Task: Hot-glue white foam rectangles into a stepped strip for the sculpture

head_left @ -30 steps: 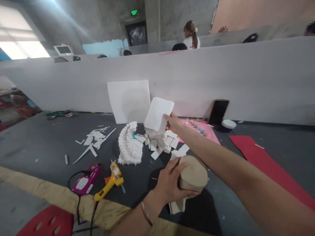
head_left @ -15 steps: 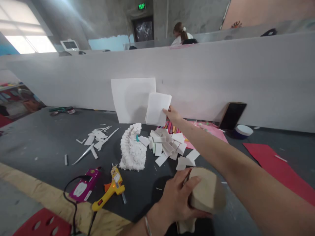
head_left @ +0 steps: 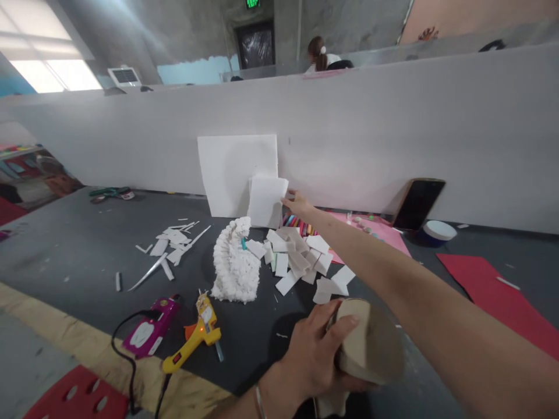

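Observation:
My left hand (head_left: 312, 343) grips a tan, rounded, cardboard-like form (head_left: 364, 343) low in the view; a narrower tan part shows beneath it. Its underside is hidden by my fingers. My right hand (head_left: 301, 205) reaches to the back, fingertips slightly apart at the right edge of a small stack of white sheets (head_left: 266, 201). Those sheets lean on a larger white board (head_left: 236, 163) propped against the partition. In front stands a white, bumpy, curved model (head_left: 236, 265) with ruffled layers. Cut white pieces (head_left: 294, 256) lie piled beside it, below my right forearm.
A yellow glue gun (head_left: 196, 334) and a purple device (head_left: 151, 329) with a cable lie front left. White scraps (head_left: 172, 241) are scattered behind them. At right are a phone (head_left: 417, 203), a round white-lidded tub (head_left: 439, 231) and red sheet (head_left: 493, 291). A person (head_left: 321, 55) sits beyond the partition (head_left: 371, 128).
My right hand has lowered the small white sheets leftward, and they now lean against the larger board. Its fingers have loosened at their edge. My left hand keeps hold of the tan form.

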A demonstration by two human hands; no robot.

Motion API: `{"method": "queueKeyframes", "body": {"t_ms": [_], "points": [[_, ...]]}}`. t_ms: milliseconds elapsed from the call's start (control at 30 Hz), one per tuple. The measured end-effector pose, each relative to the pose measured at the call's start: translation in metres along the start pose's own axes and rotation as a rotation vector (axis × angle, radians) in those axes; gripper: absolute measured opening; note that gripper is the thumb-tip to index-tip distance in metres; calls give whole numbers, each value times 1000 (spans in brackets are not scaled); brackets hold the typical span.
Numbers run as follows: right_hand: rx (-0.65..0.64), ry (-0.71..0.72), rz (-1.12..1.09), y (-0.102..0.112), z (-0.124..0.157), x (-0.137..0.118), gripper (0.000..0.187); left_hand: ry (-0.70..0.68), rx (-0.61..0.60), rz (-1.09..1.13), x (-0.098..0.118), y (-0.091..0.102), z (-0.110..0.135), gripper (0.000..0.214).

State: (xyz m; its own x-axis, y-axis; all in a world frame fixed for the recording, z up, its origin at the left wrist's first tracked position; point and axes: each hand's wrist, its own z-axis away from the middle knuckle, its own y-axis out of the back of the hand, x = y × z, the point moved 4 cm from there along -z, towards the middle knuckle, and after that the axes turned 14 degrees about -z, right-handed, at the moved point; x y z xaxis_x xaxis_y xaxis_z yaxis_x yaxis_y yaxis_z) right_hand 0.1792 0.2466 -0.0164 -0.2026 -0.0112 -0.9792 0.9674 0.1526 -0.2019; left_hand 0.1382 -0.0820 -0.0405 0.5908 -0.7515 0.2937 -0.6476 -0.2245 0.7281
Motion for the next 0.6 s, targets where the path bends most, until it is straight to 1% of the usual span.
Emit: {"method": "queueKeyframes", "body": {"t_ms": [100,167,233,300,333,400,433,500,567,600], "points": [[0,-70,60,15,21,-7,36,-1,0,-38,0,1,0,93],[-64,-112,88,29,50,-17,31,7,-19,-54,0,1,-1,91],[-171,-157,109,45,89,-27,27,25,-60,-52,0,0,-2,90],[-276,-180,123,65,138,-35,23,53,-88,-44,-1,-1,-1,90],[-332,-189,134,76,165,-38,25,67,-97,-39,-3,-2,-1,91],[-505,-156,206,92,220,-39,32,98,-104,-28,-6,-4,0,92],[-528,-130,233,100,246,-38,36,112,-106,-22,-7,-5,0,92],[-520,-91,278,110,291,-32,46,129,-84,-9,-10,-6,0,91],[-490,-38,323,113,327,-24,69,150,-55,9,-9,-7,-1,89],[-469,-18,349,112,340,-19,77,157,-47,22,-7,-7,-2,88]]}}
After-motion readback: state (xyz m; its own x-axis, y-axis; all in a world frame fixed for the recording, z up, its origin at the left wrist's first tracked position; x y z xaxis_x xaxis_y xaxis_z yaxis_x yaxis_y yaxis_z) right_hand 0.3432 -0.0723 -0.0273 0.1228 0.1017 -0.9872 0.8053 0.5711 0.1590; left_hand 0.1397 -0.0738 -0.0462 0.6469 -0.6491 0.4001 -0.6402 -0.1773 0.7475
